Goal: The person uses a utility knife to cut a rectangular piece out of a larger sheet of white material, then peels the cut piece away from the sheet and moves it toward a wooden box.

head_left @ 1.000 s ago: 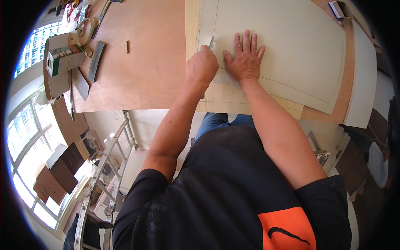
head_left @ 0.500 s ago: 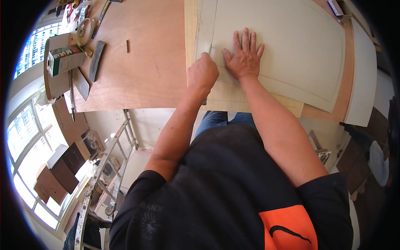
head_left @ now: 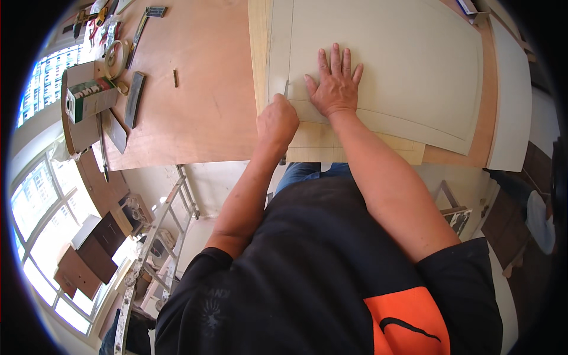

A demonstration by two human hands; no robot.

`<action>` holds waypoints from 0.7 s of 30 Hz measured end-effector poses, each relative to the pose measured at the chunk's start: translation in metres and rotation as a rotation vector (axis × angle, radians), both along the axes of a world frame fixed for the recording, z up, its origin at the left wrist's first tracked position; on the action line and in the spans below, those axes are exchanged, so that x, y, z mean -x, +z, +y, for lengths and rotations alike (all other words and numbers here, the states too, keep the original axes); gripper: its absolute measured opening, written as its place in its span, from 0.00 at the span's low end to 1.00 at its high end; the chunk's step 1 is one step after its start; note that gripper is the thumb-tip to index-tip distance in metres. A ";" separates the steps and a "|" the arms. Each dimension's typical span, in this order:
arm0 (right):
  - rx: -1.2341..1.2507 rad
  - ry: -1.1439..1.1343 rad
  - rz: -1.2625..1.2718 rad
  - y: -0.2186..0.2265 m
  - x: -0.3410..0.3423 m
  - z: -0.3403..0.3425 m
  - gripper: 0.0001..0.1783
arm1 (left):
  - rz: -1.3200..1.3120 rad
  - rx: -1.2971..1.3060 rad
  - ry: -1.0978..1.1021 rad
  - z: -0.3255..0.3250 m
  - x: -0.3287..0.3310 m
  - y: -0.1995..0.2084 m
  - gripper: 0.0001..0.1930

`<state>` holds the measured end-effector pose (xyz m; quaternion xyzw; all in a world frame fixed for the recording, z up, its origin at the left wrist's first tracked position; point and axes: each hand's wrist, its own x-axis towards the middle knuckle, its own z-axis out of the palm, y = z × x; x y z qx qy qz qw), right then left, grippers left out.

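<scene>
My left hand (head_left: 278, 123) is closed in a fist around a knife (head_left: 287, 87). Its thin pale blade points away from me along the pencil line near the left edge of a pale grey board (head_left: 408, 65); most of the handle is hidden in the fist. My right hand (head_left: 335, 89) lies flat on the board just to the right, fingers spread, holding nothing. Pencil lines run parallel to the board's left and near edges. Beneath it a light wooden sheet (head_left: 355, 142) shows along the left and near sides.
The reddish plywood tabletop (head_left: 201, 112) carries a short thin stick (head_left: 175, 78), a dark flat bar (head_left: 135, 99), a tape roll (head_left: 116, 59) and an open box (head_left: 89, 97). A white panel (head_left: 510, 94) lies at right. Below left stands a ladder (head_left: 157, 231).
My left hand has drawn the knife toward me along the pencil line. The view has shifted slightly; my right hand stays pressed at the same place on the board.
</scene>
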<state>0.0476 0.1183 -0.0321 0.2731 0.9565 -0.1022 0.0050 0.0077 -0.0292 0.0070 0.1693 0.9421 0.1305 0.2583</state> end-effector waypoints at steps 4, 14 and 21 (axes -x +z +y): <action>0.007 0.010 0.009 0.001 -0.004 -0.002 0.39 | -0.054 0.017 0.030 -0.011 -0.013 0.004 0.14; -0.011 0.010 0.020 0.001 -0.001 0.001 0.39 | -0.047 0.018 0.040 -0.009 -0.011 0.000 0.14; -0.022 0.009 -0.007 0.000 -0.003 -0.002 0.40 | 0.040 -0.127 0.047 -0.023 -0.023 -0.004 0.14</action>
